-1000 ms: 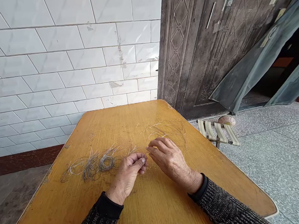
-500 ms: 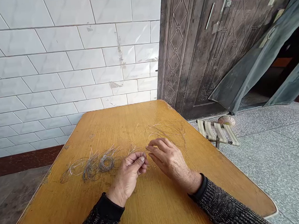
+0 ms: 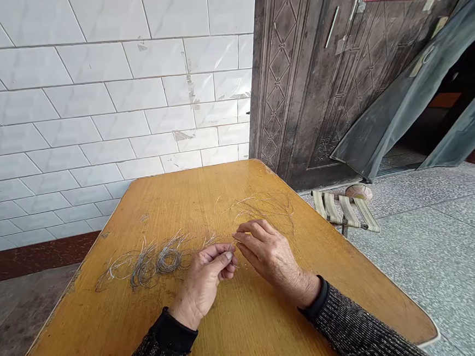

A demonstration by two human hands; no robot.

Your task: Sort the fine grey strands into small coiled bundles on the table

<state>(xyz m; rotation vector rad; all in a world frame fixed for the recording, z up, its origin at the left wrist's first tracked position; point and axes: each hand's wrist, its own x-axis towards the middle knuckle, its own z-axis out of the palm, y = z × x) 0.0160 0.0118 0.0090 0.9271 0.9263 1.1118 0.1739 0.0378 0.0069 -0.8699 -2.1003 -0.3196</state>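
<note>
My left hand (image 3: 204,282) is closed, its thumb and curled forefinger pinching a thin wire (image 3: 233,248). Just to its right is my right hand (image 3: 271,255), thumb and fingertips drawn together at the same wire; the strand is so fine that its full run is hard to follow. Left of my hands, coiled bundles of grey wire (image 3: 169,259) lie on the wooden table (image 3: 233,332), with loose ends sticking out. Beyond my right hand, several loose copper-coloured strands (image 3: 259,201) are spread over the tabletop.
A white tiled wall (image 3: 111,94) stands past the table's far left side. Behind the far right corner is a dark carved door (image 3: 279,87) with a grey curtain (image 3: 404,99). A strapped folding stool (image 3: 345,210) and a ball (image 3: 358,192) are on the floor at the right.
My hands stay almost in place, with only small finger movements. A small curve of wire now shows more clearly between my fingertips.
</note>
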